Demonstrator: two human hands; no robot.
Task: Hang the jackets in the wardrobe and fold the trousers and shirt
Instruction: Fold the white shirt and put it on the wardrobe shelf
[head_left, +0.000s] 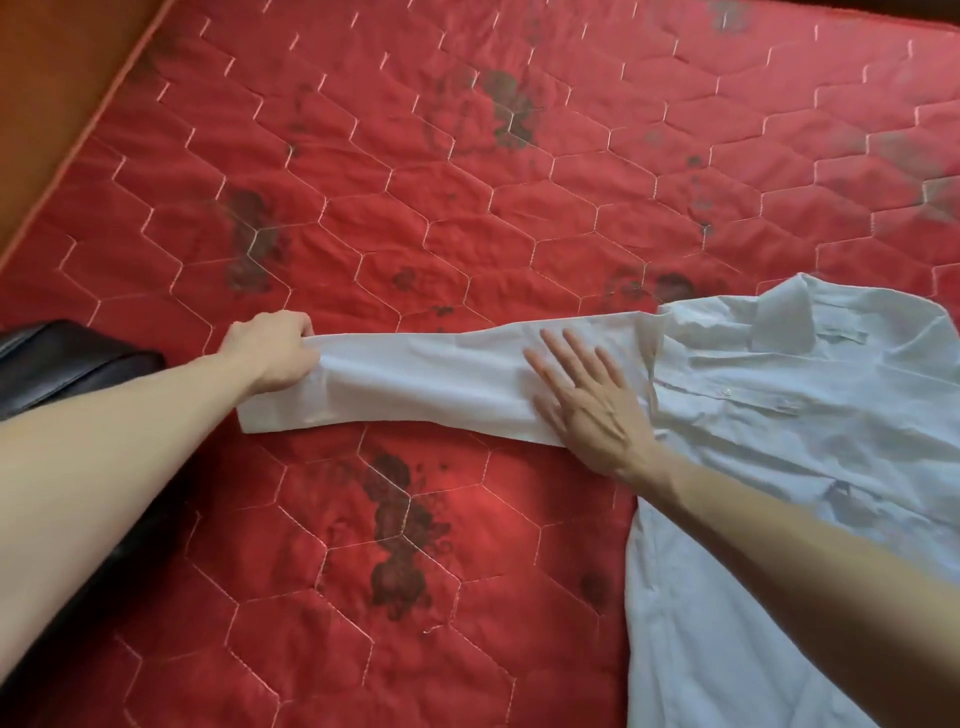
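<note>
Stretching one sleeve (415, 379) of the white shirt (779, 441) toward nine o'clock, the left hand (270, 353) has its fingers curled round the cuff, likely to pull out creases before folding. Flat, with fingers spread, the right hand (587, 400) pins the sleeve near the shoulder (an anchor, apparently). On the red mattress (467, 182) the shirt lies at three o'clock, a dark garment (62, 364) at nine.

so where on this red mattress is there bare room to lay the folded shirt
Bare red quilted mattress lies beyond the outstretched white sleeve, and nearer, between the dark leather item and white shirt. The right side is crowded.
</note>
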